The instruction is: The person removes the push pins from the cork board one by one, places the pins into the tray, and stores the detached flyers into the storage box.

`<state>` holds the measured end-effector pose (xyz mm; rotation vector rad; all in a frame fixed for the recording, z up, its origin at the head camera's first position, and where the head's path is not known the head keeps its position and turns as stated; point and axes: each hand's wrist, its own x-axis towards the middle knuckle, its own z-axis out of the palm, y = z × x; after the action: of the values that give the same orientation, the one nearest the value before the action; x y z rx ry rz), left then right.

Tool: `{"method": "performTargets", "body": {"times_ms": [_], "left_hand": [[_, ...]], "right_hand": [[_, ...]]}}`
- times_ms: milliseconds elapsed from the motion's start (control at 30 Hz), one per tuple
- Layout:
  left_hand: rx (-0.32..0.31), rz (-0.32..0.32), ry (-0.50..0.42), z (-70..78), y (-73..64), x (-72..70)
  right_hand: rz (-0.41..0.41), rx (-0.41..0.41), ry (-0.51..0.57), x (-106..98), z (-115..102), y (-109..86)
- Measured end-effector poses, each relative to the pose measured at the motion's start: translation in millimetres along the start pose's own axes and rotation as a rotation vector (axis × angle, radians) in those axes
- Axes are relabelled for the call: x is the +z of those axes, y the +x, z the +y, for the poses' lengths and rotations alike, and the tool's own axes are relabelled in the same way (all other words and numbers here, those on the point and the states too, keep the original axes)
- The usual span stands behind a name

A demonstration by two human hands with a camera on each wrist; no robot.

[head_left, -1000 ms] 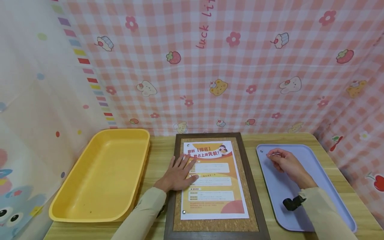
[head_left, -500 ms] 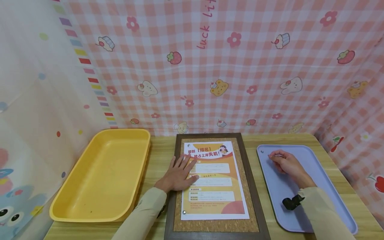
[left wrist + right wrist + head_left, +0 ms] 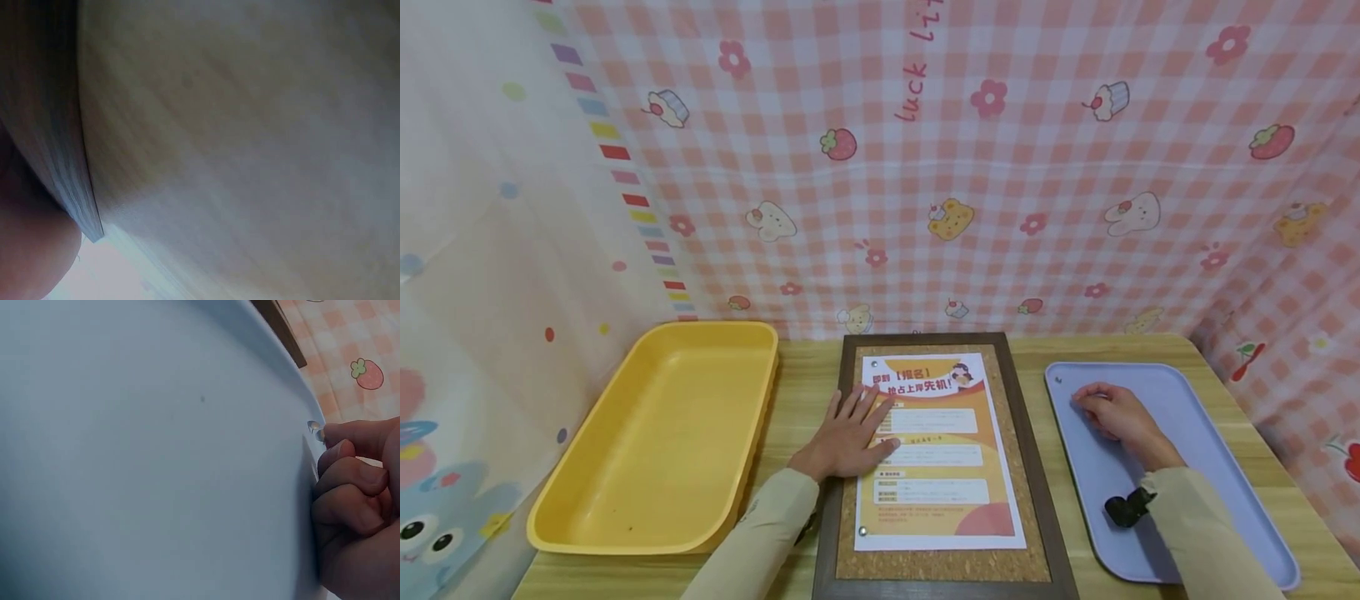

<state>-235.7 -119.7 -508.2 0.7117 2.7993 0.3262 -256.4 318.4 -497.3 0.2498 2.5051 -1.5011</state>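
Note:
My left hand lies flat with fingers spread on a printed poster, which sits on a wood-framed corkboard. Two round thumbtacks mark the poster's left corners, one tack at the top and another tack at the bottom. Over the lilac tray, my right hand has its fingers curled, with thumb and index finger together. In the right wrist view they pinch a small shiny thumbtack. Beside it, a loose thumbtack lies on the tray near the rim.
A deep yellow tray stands left of the corkboard on the wood-patterned table. Behind the table hangs a pink checked cloth. A dark wrist camera juts from the right sleeve over the lilac tray.
My right hand has drawn slightly back from the tack at the lilac tray's far left corner. The left hand stays pressed on the poster.

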Motion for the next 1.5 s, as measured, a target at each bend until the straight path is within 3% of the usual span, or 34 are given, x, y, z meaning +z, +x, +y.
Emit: {"method": "performTargets", "body": {"times_ms": [133,500,733,1300,1500], "left_hand": [[0.011,-0.003,-0.006,3.9,-1.8,-4.4],[0.024,0.016,-0.004,5.2,-2.3,-5.3],[0.000,0.007,0.021,2.0,1.7,-0.7],[0.012,0.008,0.002,-1.4,0.0,0.5],[0.003,0.005,0.006,-0.8,-0.1,0.8]], "right_hand": [[0.012,0.023,-0.072,2,0,1.2],[0.047,0.020,-0.103,3,0,0.0],[0.050,0.021,-0.105,4,0,0.2],[0.021,0.029,-0.060,4,-2,-0.3],[0.026,-0.033,-0.074,7,-11,-3.7]]}}
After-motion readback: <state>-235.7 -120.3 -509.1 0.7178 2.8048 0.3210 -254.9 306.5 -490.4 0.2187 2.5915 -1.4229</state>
